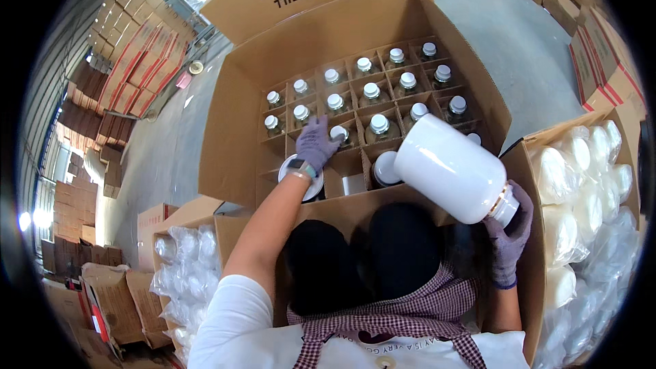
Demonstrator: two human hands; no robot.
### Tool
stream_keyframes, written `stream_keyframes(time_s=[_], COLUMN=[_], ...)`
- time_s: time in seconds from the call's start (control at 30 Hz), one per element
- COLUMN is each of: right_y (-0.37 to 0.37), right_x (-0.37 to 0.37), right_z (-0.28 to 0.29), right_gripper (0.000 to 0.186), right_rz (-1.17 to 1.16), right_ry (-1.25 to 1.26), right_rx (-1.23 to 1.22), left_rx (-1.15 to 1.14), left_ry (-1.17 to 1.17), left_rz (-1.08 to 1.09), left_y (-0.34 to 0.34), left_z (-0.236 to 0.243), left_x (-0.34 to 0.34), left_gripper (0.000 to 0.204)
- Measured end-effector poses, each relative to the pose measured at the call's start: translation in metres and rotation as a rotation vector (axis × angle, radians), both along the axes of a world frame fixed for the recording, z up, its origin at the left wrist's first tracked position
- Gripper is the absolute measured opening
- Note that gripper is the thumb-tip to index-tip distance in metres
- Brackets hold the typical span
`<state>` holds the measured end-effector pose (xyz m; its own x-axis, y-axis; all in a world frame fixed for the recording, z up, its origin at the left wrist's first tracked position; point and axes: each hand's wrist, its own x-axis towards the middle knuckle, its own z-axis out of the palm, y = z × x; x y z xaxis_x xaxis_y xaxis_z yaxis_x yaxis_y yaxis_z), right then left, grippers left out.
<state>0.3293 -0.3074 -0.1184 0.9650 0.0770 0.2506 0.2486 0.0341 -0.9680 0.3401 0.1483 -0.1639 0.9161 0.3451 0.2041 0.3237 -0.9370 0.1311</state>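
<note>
- checked apron (424,296) is lying nearest
- right hand (510,232) is gripping a chunky white bottle (447,167) by its neck end, tilting it over the box (232,123), near right
- left hand (316,145) is hovering well apart, fingers splayed by a white-capped bottle (340,134)

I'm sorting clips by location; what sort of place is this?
Probably a warehouse or packing area: tall stacks of brown cardboard cartons, a smooth grey floor and an open brown cardboard box of white-capped bottles.

Front cell (336,179) open above; capped bottles (371,91) crowd behind, white flask (447,167) overhangs right.
</note>
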Motion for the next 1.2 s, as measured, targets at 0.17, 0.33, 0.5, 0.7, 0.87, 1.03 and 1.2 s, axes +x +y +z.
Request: stream_keyframes(time_s=[0.17, 0.33, 0.5, 0.7, 0.87, 1.03, 1.2], right_y=[0.007, -0.008, 0.001, 0.040, 0.064, 0.072, 0.090], right_x=[0.007, 0.004, 0.000, -0.030, -0.052, -0.082, -0.111], right_z=[0.003, 0.015, 0.032, 0.066, 0.064, 0.036, 0.031], right_gripper=[0.072, 0.080, 0.070, 0.055, 0.043, 0.038, 0.036], right_rz=[0.094, 0.055, 0.027, 0.208, 0.525, 0.668, 0.669], right_ry=[-0.068, -0.046, -0.035, -0.032, 0.035, 0.033, -0.005], right_rx=[-0.057, 0.038, 0.100, 0.147, -0.072, -0.302, -0.369], left_rx=[-0.047, -0.054, -0.049, -0.399, -0.479, -0.484, -0.900], left_ry=[0.448, 0.053, -0.234, -0.231, -0.023, 0.181, 0.091], left_rz=[0.031, -0.010, -0.023, -0.124, -0.157, -0.087, -0.003], left_y=[0.018, -0.005, -0.055, -0.131, -0.171, -0.149, -0.156], left_z=[-0.031, 0.077, 0.194, 0.227, 0.175, 0.147, 0.060], left_x=[0.044, -0.008, -0.139, -0.252, -0.298, -0.365, -0.391], left_gripper=[0.069, 0.061, 0.075, 0.113, 0.106, 0.083, 0.069])
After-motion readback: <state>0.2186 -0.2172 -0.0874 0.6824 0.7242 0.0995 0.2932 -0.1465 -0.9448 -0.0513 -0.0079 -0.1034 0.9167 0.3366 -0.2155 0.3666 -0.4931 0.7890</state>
